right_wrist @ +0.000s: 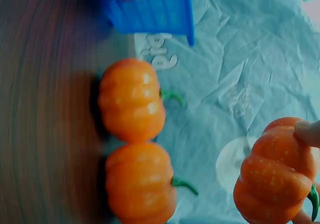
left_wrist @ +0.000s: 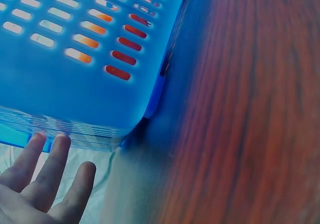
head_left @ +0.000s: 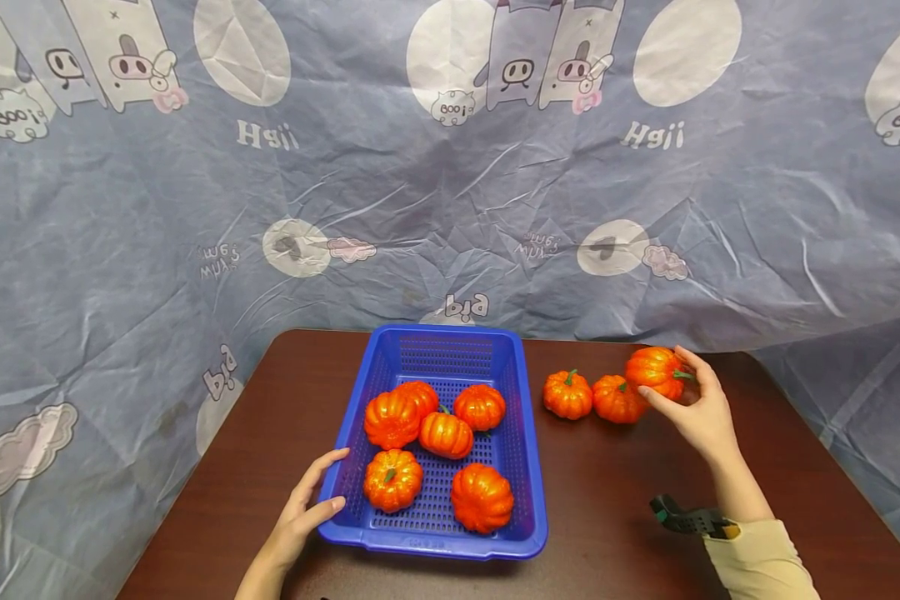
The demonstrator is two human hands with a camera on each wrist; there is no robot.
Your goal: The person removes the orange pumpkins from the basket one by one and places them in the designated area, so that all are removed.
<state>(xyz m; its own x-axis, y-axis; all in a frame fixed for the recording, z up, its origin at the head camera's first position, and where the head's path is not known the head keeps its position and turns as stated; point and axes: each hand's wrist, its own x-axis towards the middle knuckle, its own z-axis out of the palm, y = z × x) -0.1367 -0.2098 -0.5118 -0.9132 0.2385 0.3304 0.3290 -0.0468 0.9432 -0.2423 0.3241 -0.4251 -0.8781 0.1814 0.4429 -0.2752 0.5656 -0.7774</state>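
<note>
Between thumb and fingers, my right hand (head_left: 699,410) holds a small orange pumpkin (head_left: 654,372) with a green stem, raised above the table. In the right wrist view this held pumpkin (right_wrist: 274,176) is at the lower right, apart from two others. Those two, a left pumpkin (head_left: 567,394) and a right pumpkin (head_left: 617,400), sit side by side on the table. A blue plastic basket (head_left: 532,467) contains several more pumpkins (head_left: 482,497). My left hand (head_left: 300,508) is at the basket's left side, fingers spread and fairly straight; its fingertips (left_wrist: 61,140) are close to the wall, contact unclear.
The dark brown wooden table (head_left: 607,517) carries everything. Behind it hangs a grey-blue printed cloth (head_left: 450,183), which also comes down at both sides. A dark band (head_left: 690,521) is worn on the right wrist. The basket's slotted wall (left_wrist: 65,83) fills much of the left wrist view.
</note>
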